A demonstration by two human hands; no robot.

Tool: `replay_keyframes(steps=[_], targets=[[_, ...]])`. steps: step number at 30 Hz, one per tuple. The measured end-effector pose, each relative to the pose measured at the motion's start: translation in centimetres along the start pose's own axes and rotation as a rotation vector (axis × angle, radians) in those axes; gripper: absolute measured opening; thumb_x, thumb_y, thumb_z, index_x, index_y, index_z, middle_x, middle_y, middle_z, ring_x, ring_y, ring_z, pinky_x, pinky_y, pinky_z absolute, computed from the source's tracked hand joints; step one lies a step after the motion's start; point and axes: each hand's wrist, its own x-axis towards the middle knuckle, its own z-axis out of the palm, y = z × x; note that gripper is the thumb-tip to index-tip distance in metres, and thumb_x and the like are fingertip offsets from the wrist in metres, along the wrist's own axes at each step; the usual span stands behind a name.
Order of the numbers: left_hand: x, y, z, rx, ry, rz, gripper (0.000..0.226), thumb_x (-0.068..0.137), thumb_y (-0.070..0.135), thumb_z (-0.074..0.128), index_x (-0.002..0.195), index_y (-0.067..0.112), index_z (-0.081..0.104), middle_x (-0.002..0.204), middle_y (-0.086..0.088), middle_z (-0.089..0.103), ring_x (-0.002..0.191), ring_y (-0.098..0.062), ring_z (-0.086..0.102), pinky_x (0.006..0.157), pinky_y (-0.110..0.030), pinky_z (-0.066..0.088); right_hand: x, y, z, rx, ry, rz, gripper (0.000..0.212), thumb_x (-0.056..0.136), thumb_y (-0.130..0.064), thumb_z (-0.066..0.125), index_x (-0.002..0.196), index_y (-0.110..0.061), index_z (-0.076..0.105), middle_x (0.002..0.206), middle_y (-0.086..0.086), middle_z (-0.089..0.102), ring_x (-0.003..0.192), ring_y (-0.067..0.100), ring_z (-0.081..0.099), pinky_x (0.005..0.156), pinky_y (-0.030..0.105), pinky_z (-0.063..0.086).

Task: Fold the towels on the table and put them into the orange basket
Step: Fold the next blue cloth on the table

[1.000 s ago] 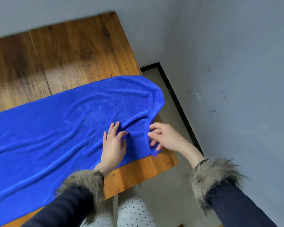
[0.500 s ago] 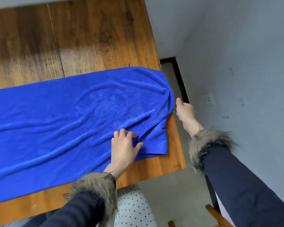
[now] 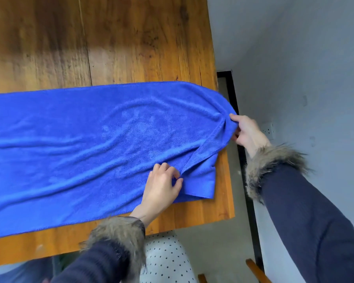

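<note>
A long blue towel [image 3: 94, 144] lies spread across the wooden table [image 3: 131, 41], running off the left edge of the view. Its right end hangs partly over the table's right edge, with a fold near the front right corner. My left hand [image 3: 161, 186] rests on the towel near its front edge, fingers curled and pinching the cloth at the fold. My right hand [image 3: 245, 131] grips the towel's right end beyond the table's right edge, thumb on top. No orange basket is in view.
The table's right edge [image 3: 223, 180] and front edge are close to my hands. A grey wall [image 3: 305, 78] with a socket [image 3: 269, 129] stands to the right, dark skirting below. A polka-dot cushion [image 3: 166, 260] and a wooden chair part [image 3: 255, 268] sit below the table.
My right hand left the towel's front corner, went out past the table's right edge and took hold of the towel's end there. My left hand stayed near the fold and now pinches it.
</note>
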Motion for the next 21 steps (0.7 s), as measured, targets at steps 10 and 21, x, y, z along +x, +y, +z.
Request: replay_keyframes(steps=[10,21], targets=[[-2.9,0.7,-7.8,-0.510,-0.015,-0.152,0.019,0.086,0.020,0.063,0.070,0.024,0.053,0.075,0.010,0.058,0.050,-0.005,0.039,0.051,-0.015,0.035,-8.8,-2.9,3.0,-0.106,-0.068,-0.322,0.016,0.084,-0.001,0.058,0.070,-0.009,0.058,0.076,0.004,0.062,0.070,0.019,0.058,0.066,0.031,0.045],[-10.1,-7.3,-18.4,-0.663,0.219,-0.186,0.013,0.087,0.015,0.063,0.075,0.019,0.062,0.067,0.010,0.060,0.059,0.002,0.051,0.059,-0.011,0.040,-21.6,-2.7,15.0,-0.271,-0.027,-0.673,0.029,0.085,-0.011,0.063,0.112,-0.003,0.056,0.096,0.004,0.058,0.086,0.016,0.056,0.070,0.022,0.044]])
